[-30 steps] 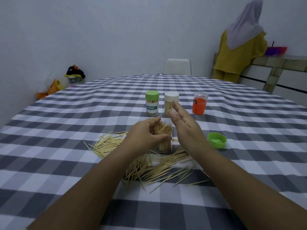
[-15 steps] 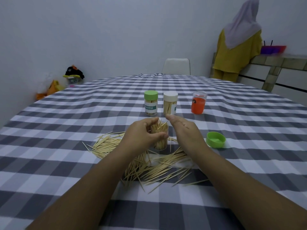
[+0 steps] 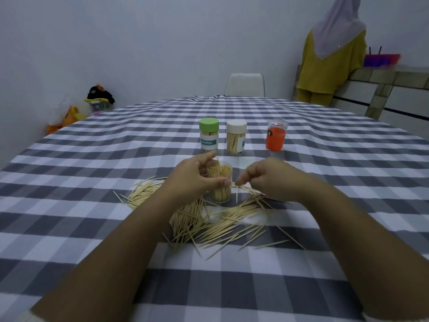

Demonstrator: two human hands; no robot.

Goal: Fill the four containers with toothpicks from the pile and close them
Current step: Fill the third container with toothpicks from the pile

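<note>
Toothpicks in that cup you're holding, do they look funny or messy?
A bit. In the open cup gripped by the left hand, the toothpicks lean and poke above the rim. The right hand pinches a single toothpick beside it. More lie scattered in a pile on the tablecloth.

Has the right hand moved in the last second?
Yes. The right hand has dropped from in front of the white-lidded container towards the toothpick pile, fingers now curled.
</note>
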